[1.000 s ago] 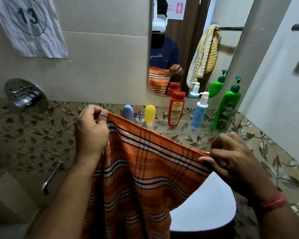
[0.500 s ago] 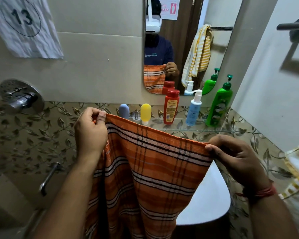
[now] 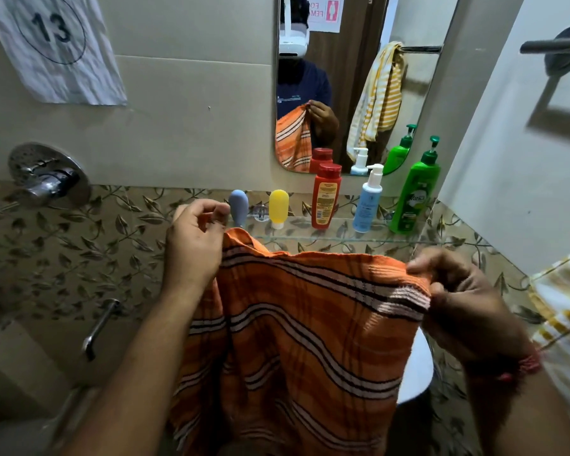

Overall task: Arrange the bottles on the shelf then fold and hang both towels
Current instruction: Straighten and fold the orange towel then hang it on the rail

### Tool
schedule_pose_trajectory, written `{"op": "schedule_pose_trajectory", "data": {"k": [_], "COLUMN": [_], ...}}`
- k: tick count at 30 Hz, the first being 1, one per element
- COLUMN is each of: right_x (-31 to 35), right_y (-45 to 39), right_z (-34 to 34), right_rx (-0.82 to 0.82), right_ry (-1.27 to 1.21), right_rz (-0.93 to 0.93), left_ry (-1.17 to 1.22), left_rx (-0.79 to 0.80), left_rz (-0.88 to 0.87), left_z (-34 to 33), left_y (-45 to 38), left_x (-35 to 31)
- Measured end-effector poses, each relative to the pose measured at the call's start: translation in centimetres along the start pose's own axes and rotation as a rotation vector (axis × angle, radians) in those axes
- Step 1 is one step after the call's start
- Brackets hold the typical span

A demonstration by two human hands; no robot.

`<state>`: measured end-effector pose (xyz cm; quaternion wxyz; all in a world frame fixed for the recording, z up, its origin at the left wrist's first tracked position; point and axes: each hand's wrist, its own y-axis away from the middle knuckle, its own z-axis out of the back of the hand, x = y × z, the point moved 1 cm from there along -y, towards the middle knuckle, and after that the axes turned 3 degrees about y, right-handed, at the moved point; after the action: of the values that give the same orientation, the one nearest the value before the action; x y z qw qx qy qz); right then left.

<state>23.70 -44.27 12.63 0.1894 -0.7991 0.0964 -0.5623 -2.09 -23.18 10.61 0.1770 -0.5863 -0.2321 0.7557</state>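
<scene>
An orange striped towel (image 3: 297,327) hangs in front of me. My left hand (image 3: 195,241) holds its upper left corner with curled fingers, and my right hand (image 3: 458,291) pinches the upper right corner. The top edge sags between them. Behind the towel, on the glass shelf (image 3: 343,240), stand a grey-blue tube (image 3: 238,205), a yellow tube (image 3: 278,207), a red bottle (image 3: 325,195), a blue pump bottle (image 3: 367,202) and a green pump bottle (image 3: 415,192). A yellow striped towel (image 3: 566,291) shows at the right edge.
A mirror (image 3: 352,77) above the shelf reflects me and the yellow towel. A dark towel rail (image 3: 553,46) sticks out of the right wall. A chrome tap valve (image 3: 48,177) and a handle (image 3: 99,327) are on the left wall. A white basin (image 3: 415,373) lies below the towel.
My hands have come closer together, so the taut top edge of the orange towel now sags. My left hand moved right, toward the grey-blue tube.
</scene>
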Motion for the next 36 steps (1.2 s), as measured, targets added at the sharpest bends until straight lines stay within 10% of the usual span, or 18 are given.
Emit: {"op": "schedule_pose_trajectory", "data": {"k": [10,23,30,36], "right_x": [-1.8,-3.6,-1.8,-1.8], "right_y": [-2.2,-2.5,-2.0,-2.3], "right_z": [-6.9,-7.1,-6.9,-6.8], "right_rx": [-0.073,-0.094,-0.227,-0.232], "right_ry": [0.936,0.803,0.968,1.036], "right_rz": [0.237,0.037,0.163,0.141], "left_ry": [0.396,0.328,0.449,0.659], "left_rx": [0.308,0.417,0.723,0.591], "left_rz": [0.042,-0.181,0.155,0.29], "left_z": [-2.8,-2.6,-0.3,-0.5], "left_y": [6.3,7.1,5.5,5.3], "left_x": [-6.6,-11.4,-8.8,-8.0]}}
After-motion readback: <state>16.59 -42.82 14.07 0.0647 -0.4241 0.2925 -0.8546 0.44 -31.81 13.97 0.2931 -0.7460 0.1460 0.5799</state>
